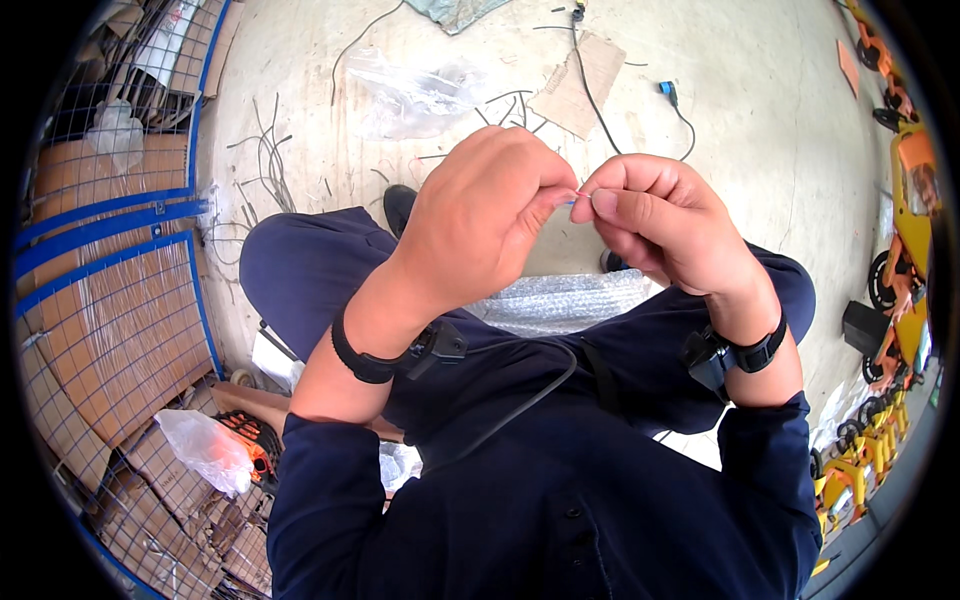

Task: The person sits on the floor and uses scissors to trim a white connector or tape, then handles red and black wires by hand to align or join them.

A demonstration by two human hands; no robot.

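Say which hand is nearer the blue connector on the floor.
Right. The right hand is on the wearer's side of the blue connector, roughly in line with it; the left hand is also short of it, but well off leftward.

At your left, a blue mesh cage [120, 228] holds brown cardboard [120, 340]; ahead lie 1 clear plastic sheet [420, 95] and 1 cardboard scrap [560, 98]; yellow wheeled frames [912, 228] line your right.

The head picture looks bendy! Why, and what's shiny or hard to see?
Head view: a fisheye lens curves the blue metal fence bars; head view: crinkly clear plastic sheet shines with glare; head view: thin red and blue wires at the fingers look too tiny to follow.
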